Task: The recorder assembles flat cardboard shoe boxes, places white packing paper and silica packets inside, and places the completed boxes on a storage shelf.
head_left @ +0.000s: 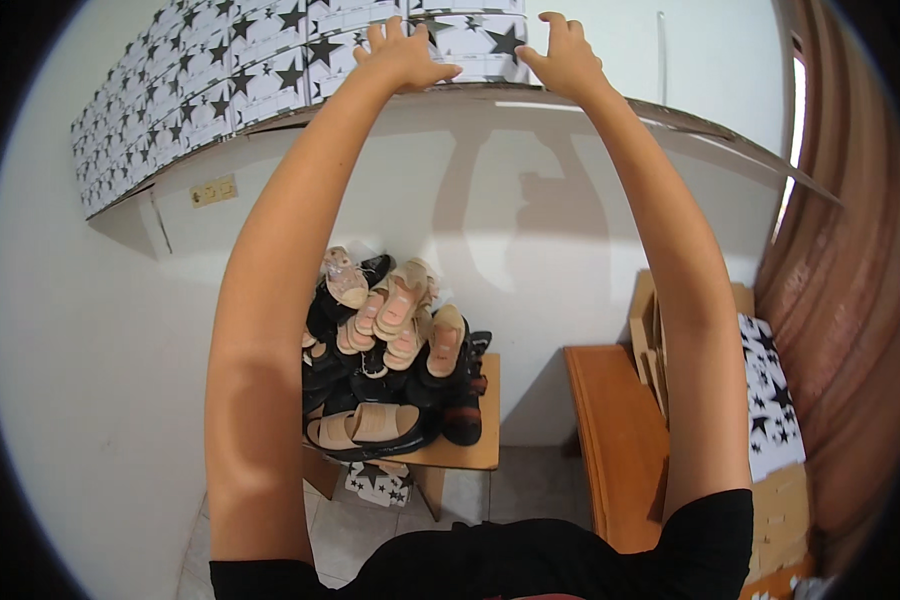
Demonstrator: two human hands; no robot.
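Both my arms are raised toward a high wall shelf [670, 112] stacked with white boxes printed with black stars. My left hand [402, 58] is in front of the boxes, its fingers spread and its thumb pointing right across the lower front of the end box [468, 48]. At that box's right edge is my right hand [568, 62], its fingers apart and its thumb at the corner; whether it presses on the box I cannot tell. Neither hand is wrapped round anything. Another star-printed box [270, 80] stands in the row to the left.
Below, a small wooden table [485, 400] bears a heap of beige sandals [400, 300] and black shoes. A brown wooden bench [610, 420] stands right of it, with folded cardboard [645, 330] and a star-printed sheet [770, 400] beyond. A brown curtain [850, 250] hangs at right.
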